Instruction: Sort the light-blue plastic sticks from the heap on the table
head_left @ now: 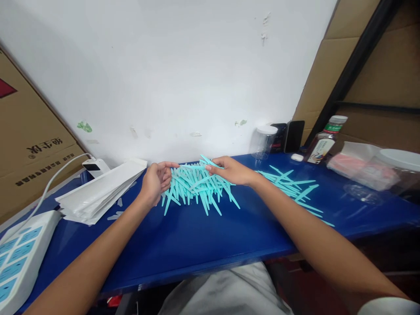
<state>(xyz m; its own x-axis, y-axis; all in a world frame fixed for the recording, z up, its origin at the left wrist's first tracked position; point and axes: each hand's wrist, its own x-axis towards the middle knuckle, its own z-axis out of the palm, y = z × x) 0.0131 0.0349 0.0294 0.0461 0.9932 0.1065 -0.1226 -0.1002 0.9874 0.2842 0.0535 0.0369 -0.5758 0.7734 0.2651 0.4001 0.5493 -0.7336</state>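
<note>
Right fingers (213, 169) hold turquoise sticks (193, 167) — over a pile (193, 186).

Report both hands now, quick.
Left hand: fingers curled, index finger extended; cannot tell whether it holds anything.
Right hand: closed, holding a turquoise stick between thumb and fingers.

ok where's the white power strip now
In the head view, the power strip lies on the left of the blue table, near the white packets.
</note>
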